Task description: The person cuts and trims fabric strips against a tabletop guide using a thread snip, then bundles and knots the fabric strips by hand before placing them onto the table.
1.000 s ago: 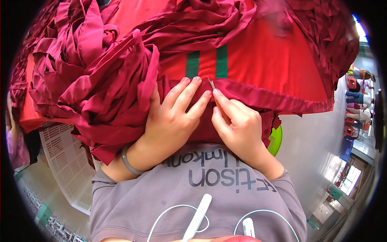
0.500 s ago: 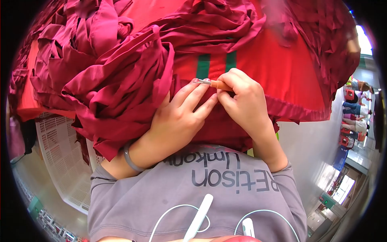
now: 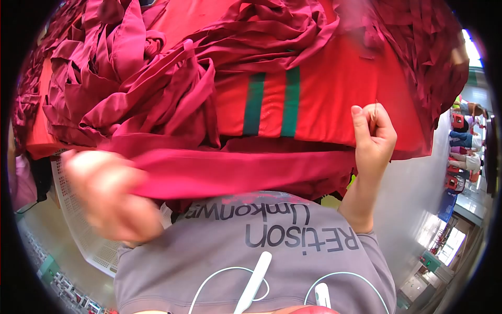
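A long maroon fabric strip (image 3: 246, 170) stretches across my lap, just in front of my shirt. Its left end runs into my left hand (image 3: 110, 193), which is smeared by motion but appears closed on the cloth. At the other end, the strip meets my right wrist. My right hand (image 3: 375, 133) is raised at the right, fingers curled. The thin tip of a seam ripper (image 3: 375, 107) shows at its fingertips; the handle is hidden in the hand. Behind lies red cloth (image 3: 327, 99) with two dark green bands (image 3: 291, 102).
Heaps of maroon fabric (image 3: 125, 89) cover the left and far side, with more maroon cloth (image 3: 423, 52) at the right. A white perforated plastic basket (image 3: 86, 230) stands at lower left. Several people (image 3: 465, 138) are far off at the right. A white cable (image 3: 209, 280) hangs over my shirt.
My hands have moved apart from the middle: the left swept far left, drawing the maroon strip out, and the right moved right. The seam ripper's orange handle no longer shows. More green band is exposed.
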Demonstrator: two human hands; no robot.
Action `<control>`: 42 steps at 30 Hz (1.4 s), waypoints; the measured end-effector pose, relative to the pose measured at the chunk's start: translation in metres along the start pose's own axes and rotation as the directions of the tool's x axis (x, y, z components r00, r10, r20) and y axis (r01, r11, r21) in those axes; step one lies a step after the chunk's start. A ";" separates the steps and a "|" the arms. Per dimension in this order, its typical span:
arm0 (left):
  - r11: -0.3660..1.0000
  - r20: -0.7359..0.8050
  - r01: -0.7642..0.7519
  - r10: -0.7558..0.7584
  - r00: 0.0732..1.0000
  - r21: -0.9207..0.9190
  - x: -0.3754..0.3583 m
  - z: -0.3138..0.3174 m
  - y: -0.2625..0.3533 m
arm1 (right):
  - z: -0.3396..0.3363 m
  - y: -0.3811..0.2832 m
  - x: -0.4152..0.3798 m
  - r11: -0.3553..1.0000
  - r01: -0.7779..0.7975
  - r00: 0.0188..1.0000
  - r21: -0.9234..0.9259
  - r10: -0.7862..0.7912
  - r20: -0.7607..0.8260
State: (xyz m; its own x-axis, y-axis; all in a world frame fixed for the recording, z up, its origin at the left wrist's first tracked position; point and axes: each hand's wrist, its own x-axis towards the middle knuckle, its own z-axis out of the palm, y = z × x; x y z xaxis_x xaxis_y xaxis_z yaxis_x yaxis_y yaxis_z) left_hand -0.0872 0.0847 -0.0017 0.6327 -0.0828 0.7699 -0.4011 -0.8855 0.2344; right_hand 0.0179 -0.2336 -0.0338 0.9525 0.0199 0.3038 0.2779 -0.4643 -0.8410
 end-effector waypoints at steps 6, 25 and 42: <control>0.754 -0.119 0.321 -0.310 0.943 0.574 0.018 -0.050 -0.056 | -0.009 0.009 -0.014 0.988 -0.033 0.999 0.153 0.038 -0.031; 0.846 0.642 0.523 -0.348 0.683 -0.099 0.051 0.105 0.041 | -0.013 -0.005 -0.032 0.734 -0.418 0.907 0.536 0.371 0.199; 0.609 0.612 0.588 -0.204 0.764 -0.532 0.024 0.065 0.024 | -0.063 0.071 0.099 -0.090 -0.270 0.963 0.958 -0.016 0.270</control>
State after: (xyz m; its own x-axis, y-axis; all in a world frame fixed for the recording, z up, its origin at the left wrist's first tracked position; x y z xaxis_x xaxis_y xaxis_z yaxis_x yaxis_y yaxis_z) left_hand -0.0385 0.0315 -0.0158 0.9706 -0.1624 0.1776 -0.2244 -0.3447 0.9115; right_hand 0.1240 -0.3205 -0.0352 0.9462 0.2658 0.1848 -0.1636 0.8852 -0.4355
